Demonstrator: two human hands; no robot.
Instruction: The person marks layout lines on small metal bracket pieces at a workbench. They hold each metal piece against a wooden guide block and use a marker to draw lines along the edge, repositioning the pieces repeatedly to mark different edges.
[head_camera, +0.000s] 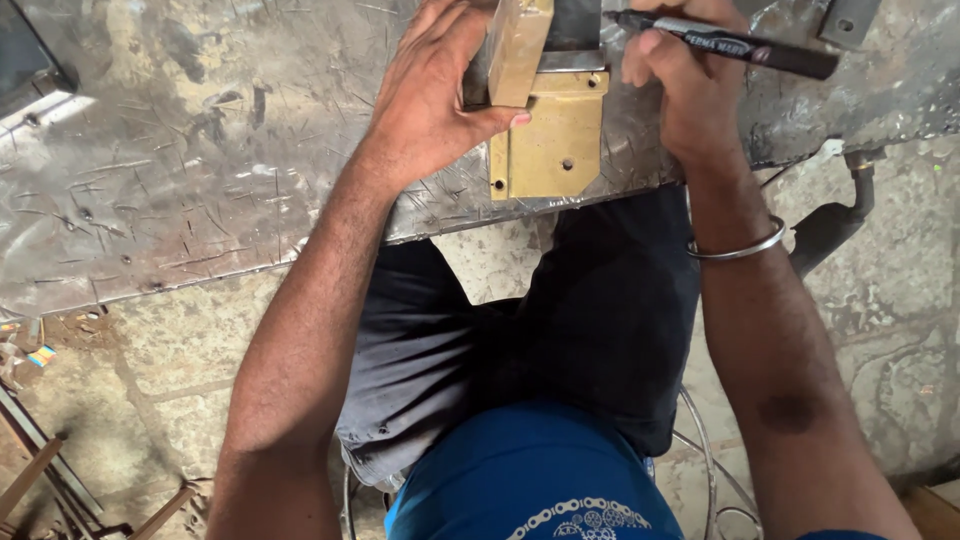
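At the near edge of the scratched metal table (200, 170), towards its right end, a brass-coloured plate (552, 140) lies flat, with small holes showing near its lower left corner and its middle. A brass-coloured block (518, 48) stands up from the plate's upper left part. The left hand (435, 95) lies spread on the table just left of the plate, its fingers running up along the block's left side and its thumb pressed across the plate against the foot of the block, so the hand steadies the piece rather than closing round it. The right hand (685, 85) is curled tight on a black marker pen (735, 45), which lies almost level, its tip pointing left towards the top of the plate and its tail reaching out to the right; whether the tip touches the metal cannot be told. A plain metal bangle (735, 248) circles the right wrist. Beyond the table's near edge the person's dark trousers (560, 330) and blue shirt (530, 470) show over a stone floor (150, 380). A dark bent pipe (840, 215) hangs under the table's right end
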